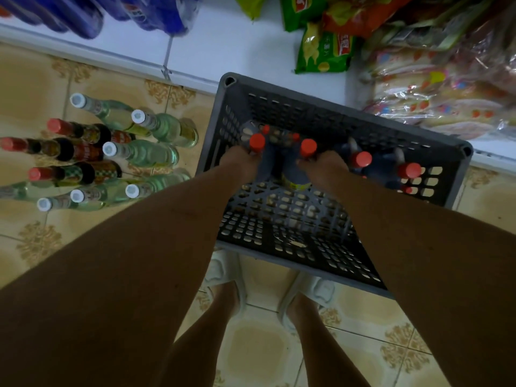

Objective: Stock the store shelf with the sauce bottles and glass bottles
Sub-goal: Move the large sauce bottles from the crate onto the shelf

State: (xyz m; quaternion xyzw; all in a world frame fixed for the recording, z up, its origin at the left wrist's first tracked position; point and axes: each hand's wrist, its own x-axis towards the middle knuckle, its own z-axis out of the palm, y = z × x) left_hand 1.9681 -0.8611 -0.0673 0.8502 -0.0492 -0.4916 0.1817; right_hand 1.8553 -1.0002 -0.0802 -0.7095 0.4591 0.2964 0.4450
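Note:
A grey perforated plastic crate (282, 92) stands on the floor against the shelf base. Several dark sauce bottles with red caps stand inside it. My left hand (240, 160) grips the neck of one red-capped sauce bottle (257, 142). My right hand (324, 164) grips the neck of another (308, 148). Two more red-capped bottles (361, 159) (410, 170) stand to the right in the crate. On the floor to the left stands a group of clear green glass bottles with white caps (145, 152) and dark sauce bottles with red caps (75, 150).
The white bottom shelf (223, 46) runs across the top, holding blue bottles (156, 12), green snack bags (321, 51) and wrapped packets (435, 93). My feet in white slippers (223, 277) stand on the tiled floor just behind the crate.

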